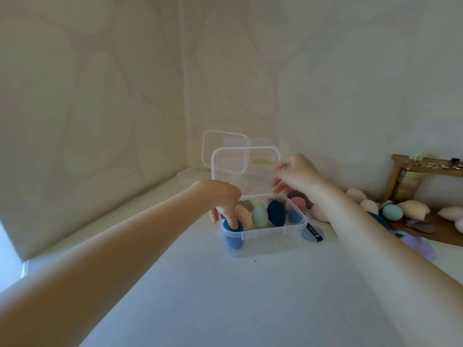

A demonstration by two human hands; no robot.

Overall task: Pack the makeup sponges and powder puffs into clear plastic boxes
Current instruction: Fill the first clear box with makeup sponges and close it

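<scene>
Head view showed a clear box [263, 230] between both hands, filling under way. Left hand [221, 200] pressed a blue sponge [233, 234] into its near corner; right hand [297, 175], fingers loosely curled, empty, touched the raised lid [246, 161]. Next, judging: fetch loose sponges [392, 212] beyond the right wrist.

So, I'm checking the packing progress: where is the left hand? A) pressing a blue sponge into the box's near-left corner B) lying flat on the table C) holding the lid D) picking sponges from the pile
A: the left hand has its fingers down on the blue sponge in the near-left corner of the open box.
</scene>
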